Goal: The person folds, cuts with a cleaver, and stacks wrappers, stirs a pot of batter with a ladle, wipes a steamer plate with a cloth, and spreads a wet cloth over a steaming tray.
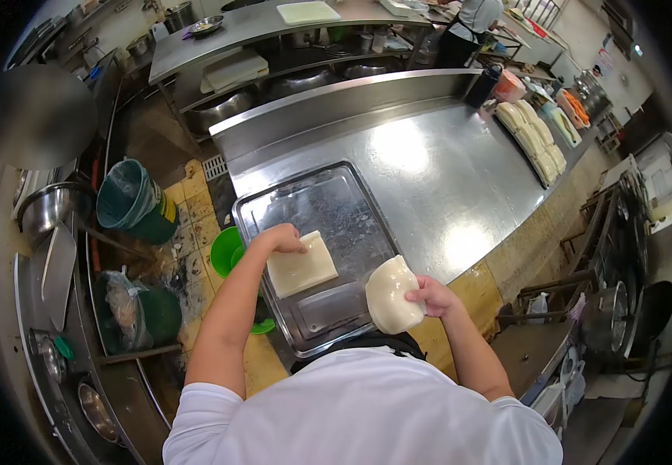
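Note:
A flat, cream-coloured dough slab [303, 267] with squared corners lies on the left part of a large metal tray [336, 186]. My left hand [283, 239] is at the slab's far edge, its fingers curled and closed on the dough. Over the tray's near right corner, my right hand [431, 296] grips a second, rounded piece of dough [392, 296] by its right side. That piece is glossy and raised off the tray, with my thumb on top. The fingers beneath it are hidden.
The tray rests on a steel worktable [421, 194]. Toward its far right stands a dark tray of pale dough pieces [534, 139], near a black bottle [483, 85]. Green bins [136, 203] and a bright green bucket [226, 252] are at left. A co-worker [469, 31] stands beyond.

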`<state>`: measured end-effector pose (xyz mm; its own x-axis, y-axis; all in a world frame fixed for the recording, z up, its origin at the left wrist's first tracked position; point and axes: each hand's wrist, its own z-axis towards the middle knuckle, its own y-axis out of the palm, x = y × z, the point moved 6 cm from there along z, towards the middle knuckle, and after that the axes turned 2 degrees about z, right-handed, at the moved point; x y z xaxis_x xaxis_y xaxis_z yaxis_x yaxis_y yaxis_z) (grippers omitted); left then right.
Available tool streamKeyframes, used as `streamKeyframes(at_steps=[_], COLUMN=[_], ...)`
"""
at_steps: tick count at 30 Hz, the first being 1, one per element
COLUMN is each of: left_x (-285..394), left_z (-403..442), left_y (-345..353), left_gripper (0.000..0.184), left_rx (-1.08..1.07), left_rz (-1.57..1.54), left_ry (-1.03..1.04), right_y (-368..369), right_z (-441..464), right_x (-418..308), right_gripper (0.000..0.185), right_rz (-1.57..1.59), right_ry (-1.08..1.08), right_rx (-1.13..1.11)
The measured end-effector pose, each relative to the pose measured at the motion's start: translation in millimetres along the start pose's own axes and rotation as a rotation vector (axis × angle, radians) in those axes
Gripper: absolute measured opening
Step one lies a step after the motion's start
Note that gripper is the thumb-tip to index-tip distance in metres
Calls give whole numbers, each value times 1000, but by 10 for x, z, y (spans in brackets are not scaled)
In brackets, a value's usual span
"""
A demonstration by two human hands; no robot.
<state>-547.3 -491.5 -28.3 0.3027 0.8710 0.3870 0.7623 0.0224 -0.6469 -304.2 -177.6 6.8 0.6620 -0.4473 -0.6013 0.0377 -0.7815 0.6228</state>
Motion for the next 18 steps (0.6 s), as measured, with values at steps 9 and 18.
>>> streamKeyframes(at_steps=[9,18], left_x=[-80,-77], left_z=[27,39], left_y=[110,196], left_gripper=[68,39], left_rx=[-210,-236], left_rz=[-372,-407], left_ry=[-224,-75], right_y=[-87,-199], right_z=[-143,-352], right_x=[45,0], right_gripper=[46,49], right_rz=[49,92], right_ry=[-63,-129], right_rx=[-1,23])
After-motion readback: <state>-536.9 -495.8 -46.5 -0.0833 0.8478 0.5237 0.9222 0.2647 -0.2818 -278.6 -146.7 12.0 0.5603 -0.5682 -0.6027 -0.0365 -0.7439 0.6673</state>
